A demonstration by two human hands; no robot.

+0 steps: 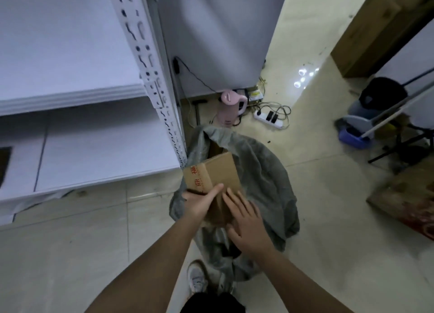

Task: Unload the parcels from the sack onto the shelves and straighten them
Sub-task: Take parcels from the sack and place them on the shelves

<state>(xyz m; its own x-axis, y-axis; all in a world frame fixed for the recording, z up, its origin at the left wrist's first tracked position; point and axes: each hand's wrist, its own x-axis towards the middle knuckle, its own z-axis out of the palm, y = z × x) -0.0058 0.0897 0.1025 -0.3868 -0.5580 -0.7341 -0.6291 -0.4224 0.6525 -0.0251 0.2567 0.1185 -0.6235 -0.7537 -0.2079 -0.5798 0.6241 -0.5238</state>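
A grey sack [258,183] lies slumped on the tiled floor right of the white shelf unit. Above its mouth I hold a brown cardboard parcel [218,171] with red print on its taped side. My left hand [199,202] grips the parcel's near left end, thumb on top. My right hand [246,221] lies flat with straight fingers against the parcel's near right side. A second cardboard box [215,148] shows inside the sack's open mouth. The lower shelf [94,157] and the upper shelf [58,54] are bare white boards.
The slotted shelf upright [164,101] stands just left of the sack. A pink kettle [232,107] and a power strip [269,119] with cables lie on the floor behind it. A blue dustpan [354,137], a black stand and a brown box [408,197] occupy the right. My shoe [196,277] is below the sack.
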